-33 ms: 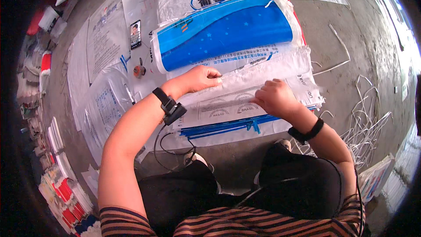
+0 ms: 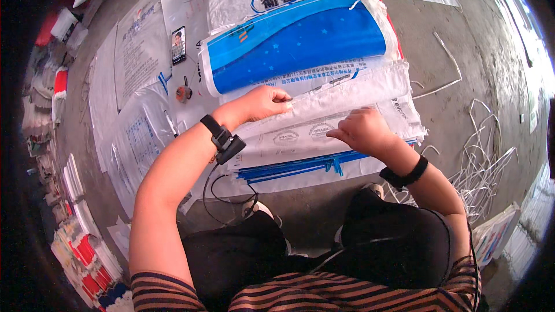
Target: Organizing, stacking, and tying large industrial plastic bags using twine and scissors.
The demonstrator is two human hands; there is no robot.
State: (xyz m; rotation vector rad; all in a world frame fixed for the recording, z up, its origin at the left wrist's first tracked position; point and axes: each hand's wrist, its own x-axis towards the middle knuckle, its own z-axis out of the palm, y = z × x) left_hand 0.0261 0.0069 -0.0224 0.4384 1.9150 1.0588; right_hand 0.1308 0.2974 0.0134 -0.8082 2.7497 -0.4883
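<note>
My left hand [image 2: 269,103] is closed in a pinch on the edge of a white woven sack [image 2: 361,85], whose near side is folded over. Just right of it, my right hand [image 2: 364,130] is closed, thumb pointing left, over a white layer with grey round stamps [image 2: 286,137]. What its fingers hold, if anything, is hidden. Under both hands lies a flat stack of sacks, its near side showing blue edges [image 2: 289,167] and a blue tuft [image 2: 333,166]. Beyond my hands lies a blue-and-white printed sack [image 2: 300,40].
Left of the stack lie a phone [image 2: 178,45] with a lit screen, a small round orange-brown object [image 2: 184,93] and a pen [image 2: 171,122]. White strapping [image 2: 485,162] tangles on the concrete floor at right. Piled sacks [image 2: 92,254] line the left side.
The stamped white layer has shifted, its round stamps now sitting slightly farther from me. My right hand has moved slightly, its thumb more stretched out. My left hand has stayed put.
</note>
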